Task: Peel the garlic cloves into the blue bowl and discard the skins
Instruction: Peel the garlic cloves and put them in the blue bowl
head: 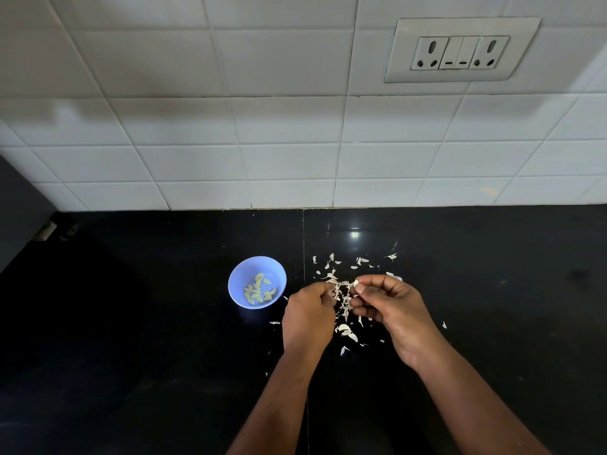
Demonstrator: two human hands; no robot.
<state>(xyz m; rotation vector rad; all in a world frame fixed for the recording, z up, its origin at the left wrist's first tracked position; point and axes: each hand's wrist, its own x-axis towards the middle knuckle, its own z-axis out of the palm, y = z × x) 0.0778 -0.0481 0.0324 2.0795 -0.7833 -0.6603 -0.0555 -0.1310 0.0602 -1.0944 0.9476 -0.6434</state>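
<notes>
A small blue bowl (257, 281) stands on the black counter and holds several pale peeled garlic cloves (258, 289). Just right of it my left hand (308, 315) is curled, fingertips at a garlic piece (332, 283) that is mostly hidden. My right hand (387, 307) faces it a few centimetres away, and its thumb and forefinger pinch a small white garlic piece (356, 283). Whether that piece is a clove or skin I cannot tell. Loose white garlic skins (345, 303) lie scattered between, behind and below both hands.
The black counter (147, 323) runs back to a white tiled wall (262, 142), where a socket plate (460, 50) sits at the upper right. More skin flakes (359, 260) lie toward the wall. A dark cabinet side (19, 208) rises at the left.
</notes>
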